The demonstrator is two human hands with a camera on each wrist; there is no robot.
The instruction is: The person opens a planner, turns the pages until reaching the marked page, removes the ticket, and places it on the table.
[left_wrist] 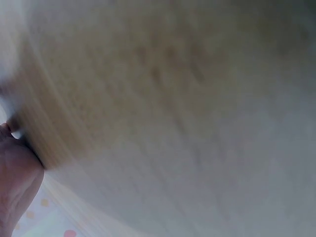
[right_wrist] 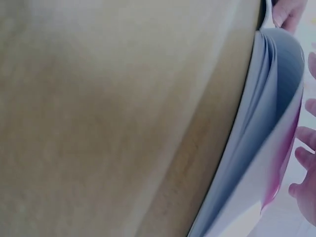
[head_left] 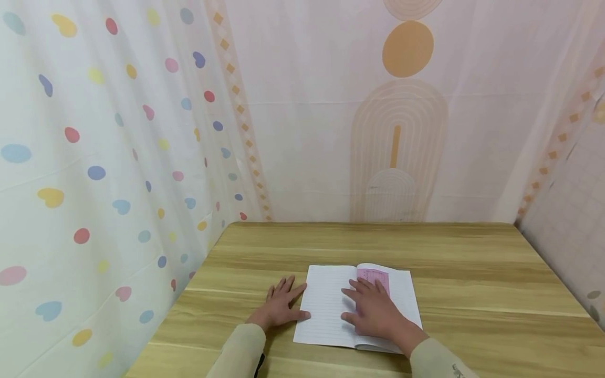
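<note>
A lined notebook (head_left: 323, 302) lies spread flat on the wooden table, and its right-hand pages bow up near the fold. On the right page is a pink printed slip (head_left: 379, 275), partly hidden under my right hand (head_left: 378, 311). That hand has its fingers spread over the slip, thumb and forefinger reaching toward the fold. My left hand (head_left: 281, 305) rests on the table with thumb and forefinger at the notebook's left edge. In the right wrist view the page edges (right_wrist: 256, 98) curl upward beside the spread fingers (right_wrist: 307, 136).
The wooden table (head_left: 472, 273) extends past the notebook on both sides and behind it. A dotted curtain (head_left: 118, 157) hangs along the left, and a patterned curtain (head_left: 302, 131) hangs at the table's back edge.
</note>
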